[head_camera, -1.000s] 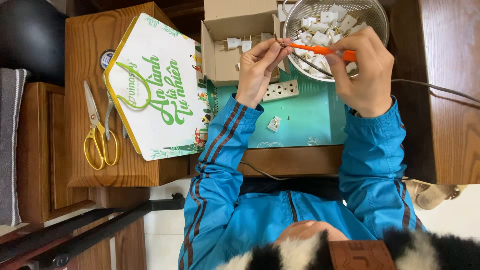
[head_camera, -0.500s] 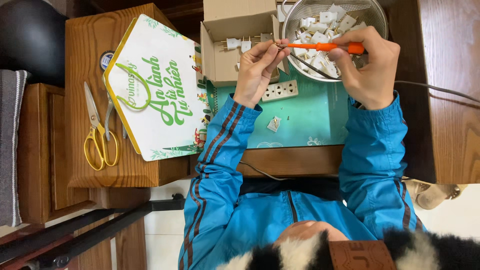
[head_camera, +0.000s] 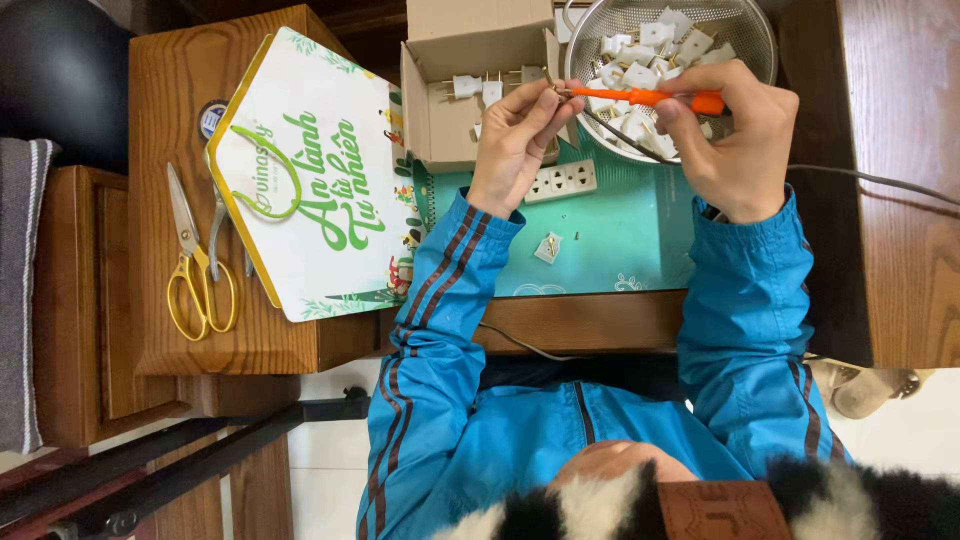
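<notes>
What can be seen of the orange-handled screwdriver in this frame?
The screwdriver has a slim orange handle that looks like plastic, and a thin metal shaft. It lies roughly level across the picture, over the rim of the metal colander. The right hand grips the handle end; its tip meets a small part pinched in the left hand. The tip itself is too small to make out.

The round wire-mesh metal colander (head_camera: 740, 25) shone; beside the colander, the brown corrugated cardboard box (head_camera: 450, 100) was matt, on glossy varnished wooden table (head_camera: 900, 200).
</notes>
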